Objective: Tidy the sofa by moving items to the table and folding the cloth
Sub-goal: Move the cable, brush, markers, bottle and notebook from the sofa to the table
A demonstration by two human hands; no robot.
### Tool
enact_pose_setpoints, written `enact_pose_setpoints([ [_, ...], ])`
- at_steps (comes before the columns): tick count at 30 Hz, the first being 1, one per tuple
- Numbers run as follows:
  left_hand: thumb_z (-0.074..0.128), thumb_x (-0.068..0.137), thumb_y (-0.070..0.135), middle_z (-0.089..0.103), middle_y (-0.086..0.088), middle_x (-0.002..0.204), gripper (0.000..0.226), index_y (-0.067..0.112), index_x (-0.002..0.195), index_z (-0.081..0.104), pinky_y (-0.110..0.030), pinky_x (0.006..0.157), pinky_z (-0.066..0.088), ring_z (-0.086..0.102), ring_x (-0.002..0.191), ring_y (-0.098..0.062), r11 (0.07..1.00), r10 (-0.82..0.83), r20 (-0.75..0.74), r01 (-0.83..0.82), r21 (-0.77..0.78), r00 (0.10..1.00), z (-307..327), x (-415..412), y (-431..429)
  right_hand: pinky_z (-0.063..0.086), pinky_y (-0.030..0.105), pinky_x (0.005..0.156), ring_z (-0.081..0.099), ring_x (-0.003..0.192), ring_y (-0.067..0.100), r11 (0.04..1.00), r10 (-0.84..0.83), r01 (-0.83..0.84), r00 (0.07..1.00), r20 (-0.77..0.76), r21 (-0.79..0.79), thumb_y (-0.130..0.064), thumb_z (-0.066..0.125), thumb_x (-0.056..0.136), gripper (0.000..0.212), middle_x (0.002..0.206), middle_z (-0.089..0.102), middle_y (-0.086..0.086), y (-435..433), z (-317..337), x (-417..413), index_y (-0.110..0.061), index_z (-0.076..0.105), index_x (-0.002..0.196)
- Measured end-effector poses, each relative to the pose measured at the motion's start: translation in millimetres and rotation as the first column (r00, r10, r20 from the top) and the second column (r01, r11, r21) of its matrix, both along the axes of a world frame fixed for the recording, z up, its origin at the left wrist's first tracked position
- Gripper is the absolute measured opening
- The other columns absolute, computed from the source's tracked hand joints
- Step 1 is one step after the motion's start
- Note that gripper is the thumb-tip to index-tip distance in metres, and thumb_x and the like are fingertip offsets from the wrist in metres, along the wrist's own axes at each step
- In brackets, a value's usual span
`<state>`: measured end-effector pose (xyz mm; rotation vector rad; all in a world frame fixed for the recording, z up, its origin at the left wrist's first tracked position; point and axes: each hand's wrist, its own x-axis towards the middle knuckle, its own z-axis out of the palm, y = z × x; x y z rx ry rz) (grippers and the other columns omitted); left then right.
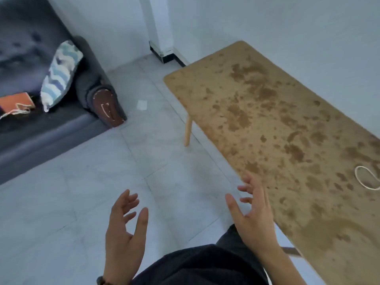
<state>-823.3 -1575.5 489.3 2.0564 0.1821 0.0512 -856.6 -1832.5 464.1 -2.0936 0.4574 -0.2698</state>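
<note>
Grip state: left hand (123,229) and right hand (253,212) are both spread, fingers relaxed, holding nothing. Step in hand, as judged, is the transit from worktop (267,120) to sofa (41,128). Next move: reach the orange flat item (17,101) and white cord (14,113) on the seat, beside the patterned cushion (59,75). A white cable loop (368,179) lies on the worktop. A paper scrap (141,104) lies on the floor between. The cloth is not in view.

One sofa (28,140); one cushion (60,73); one table (267,120); two hands (123,233) (253,219)

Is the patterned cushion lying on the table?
No, the cushion leans on the sofa by its armrest, apart from the table.
</note>
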Motion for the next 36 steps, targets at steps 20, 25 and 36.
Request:
enact_pose_setpoints([
  [20,0.059,0.087,0.025,0.058,0.007,0.127,0.046,0.043,0.125,0.04,-0.022,0.082,0.045,0.059,0.112,-0.014,0.69,0.718,-0.104,-0.723,-0.02,0.688,-35.4,33.5,401.9,0.052,0.027,0.086,0.049,0.109,-0.009,0.715,0.688,-0.699,0.708,-0.16,-0.02,-0.044,0.066,0.085,0.056,0.123,0.042,-0.033,433.9,-35.8,211.6,-0.05,0.034,0.13],
  [25,0.06,0.09,0.025,0.056,0.011,0.13,0.042,0.033,0.128,0.045,-0.015,0.081,0.044,0.058,0.114,-0.005,0.674,0.732,-0.133,-0.739,-0.005,0.668,-11.1,124.6,508.5,0.047,0.02,0.091,0.047,0.114,-0.011,0.661,0.747,-0.747,0.645,-0.16,0.069,-0.04,0.067,0.089,0.067,0.128,0.041,-0.031,554.8,-26.6,319.1,-0.045,0.027,0.142],
  [36,0.061,0.09,0.022,0.059,0.011,0.126,0.04,0.047,0.118,0.047,-0.013,0.075,0.044,0.058,0.11,-0.003,0.533,0.838,-0.106,-0.844,-0.053,0.536,15.9,277.0,697.0,0.045,0.015,0.09,0.048,0.115,-0.007,0.518,0.843,-0.855,0.514,-0.159,-0.014,-0.038,0.064,0.091,0.056,0.13,0.046,-0.019,766.4,3.0,512.1,-0.041,0.035,0.139],
])
